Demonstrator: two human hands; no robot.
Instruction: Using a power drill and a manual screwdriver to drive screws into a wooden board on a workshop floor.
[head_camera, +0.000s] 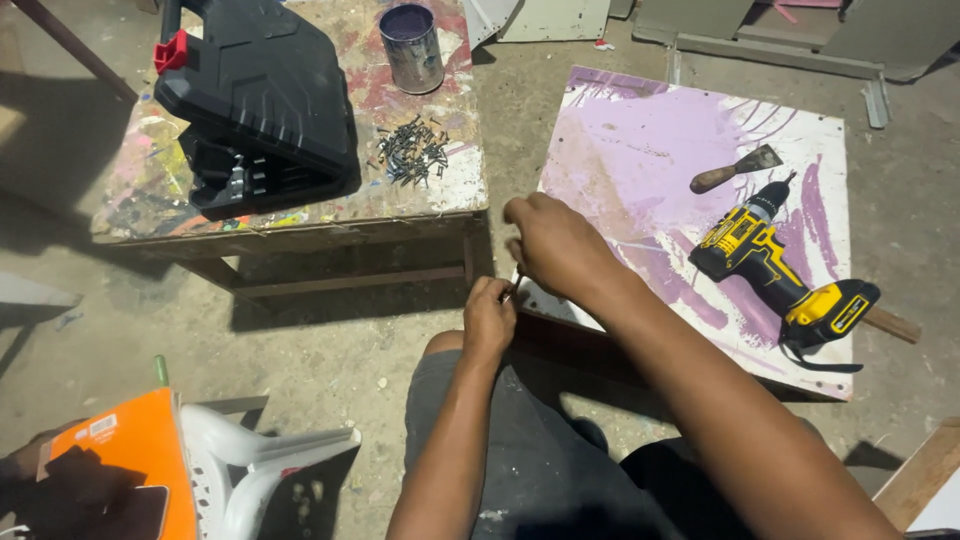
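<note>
Both forearms reach forward, left hand (489, 318) and right hand (555, 245) pinching a screw (516, 281).

The thin screw (516, 281) pinched in the fingers (500, 296) looks like dull metal. Just past them, the wooden desk (300, 222) is rough and splashed with dried paint (many colours). Its case (262, 90) is matt black plastic, its can (411, 47) grey metal. Beside the fingers, the drill (775, 270) is shiny yellow plastic on a paint-smeared board (660, 150).
</note>
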